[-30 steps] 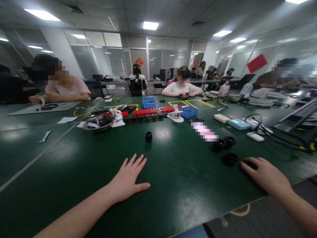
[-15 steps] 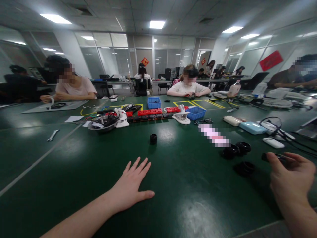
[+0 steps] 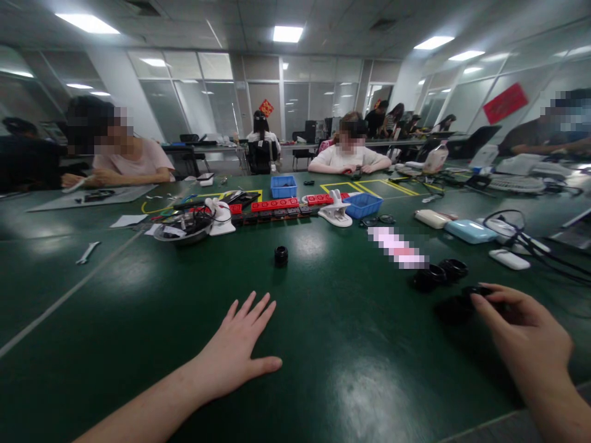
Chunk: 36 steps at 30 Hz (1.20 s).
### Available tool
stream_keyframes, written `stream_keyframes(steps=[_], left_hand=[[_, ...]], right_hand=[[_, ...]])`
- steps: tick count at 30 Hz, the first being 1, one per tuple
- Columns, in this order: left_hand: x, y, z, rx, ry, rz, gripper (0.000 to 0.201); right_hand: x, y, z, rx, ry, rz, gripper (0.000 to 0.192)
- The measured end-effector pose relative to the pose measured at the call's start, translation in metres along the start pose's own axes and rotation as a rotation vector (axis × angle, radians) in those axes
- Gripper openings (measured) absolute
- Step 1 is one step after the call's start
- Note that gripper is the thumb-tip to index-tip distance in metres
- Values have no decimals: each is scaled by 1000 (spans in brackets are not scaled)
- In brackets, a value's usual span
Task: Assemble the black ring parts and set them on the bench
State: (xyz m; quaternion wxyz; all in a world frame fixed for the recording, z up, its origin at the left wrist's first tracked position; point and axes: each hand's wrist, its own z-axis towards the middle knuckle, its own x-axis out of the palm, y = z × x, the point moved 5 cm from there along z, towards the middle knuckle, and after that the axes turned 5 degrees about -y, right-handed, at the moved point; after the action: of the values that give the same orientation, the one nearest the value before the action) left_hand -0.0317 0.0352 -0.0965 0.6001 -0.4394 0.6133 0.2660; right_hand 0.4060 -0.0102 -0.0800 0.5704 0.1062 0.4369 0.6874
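Your right hand [image 3: 526, 335] sits at the lower right of the frame, fingers curled and pinched on a small black ring [image 3: 478, 291] at its fingertips. The ring is held just over a second black ring [image 3: 452, 307] that lies on the green table [image 3: 351, 344]; whether the two touch is hard to tell. Just above these, two more black rings [image 3: 438, 274] lie side by side on the table, touching each other, with a blurred pink patch directly above and to the left of them.

Your left hand [image 3: 240, 347] lies at the lower middle of the frame, flat on the table, palm down, fingers spread wide and holding nothing. Above it, well apart, a small black cylinder [image 3: 281, 255] stands upright alone on the table.

Further up, across the middle of the frame, runs a row of red blocks [image 3: 277, 206], with two blue bins [image 3: 362, 206] near its right end and a metal bowl [image 3: 182, 229] at its left. A small wrench [image 3: 87, 252] lies at the left. At the right lie a light blue case [image 3: 471, 231] and black cables [image 3: 530, 246]. Other people sit at the far side of the table, in the upper part of the frame.
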Motion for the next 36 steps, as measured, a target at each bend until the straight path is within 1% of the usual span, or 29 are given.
stream_keyframes(steps=[3,5,7,9,13,18,22,25,27,31,36], left_hand=[[-1,0,0,-6,5,7,85],[-1,-1,-1,-8,11,11,86],[-2,-1,-2,-8,15,15,86],[-2,-1,-2,-7,16,18,86],[-3,-3,-2,-5,12,21,87],[-3,-3,-1,-14,22,22,86],[-3,-2,-2,-10,13,22,86],[-3,-2,-2,-6,6,22,86],[-3,-2,-2,-3,0,25,87],[-3,-3,-3,2,-5,25,86],[-4,-3,-4,4,-7,10,86]], right_hand=[[8,-1,-2,21,158,-155,48],[15,4,-2,-46,264,-234,55],[21,9,-3,-121,345,-276,53],[23,14,-3,-172,385,-298,49],[22,23,-5,-239,399,-322,46],[27,20,-8,-270,473,-338,39],[31,14,-7,-316,497,-361,38],[33,16,-5,-380,503,-378,42],[32,20,-5,-426,470,-402,49],[31,27,-4,-482,339,-501,61],[36,24,-4,-486,330,-483,62]])
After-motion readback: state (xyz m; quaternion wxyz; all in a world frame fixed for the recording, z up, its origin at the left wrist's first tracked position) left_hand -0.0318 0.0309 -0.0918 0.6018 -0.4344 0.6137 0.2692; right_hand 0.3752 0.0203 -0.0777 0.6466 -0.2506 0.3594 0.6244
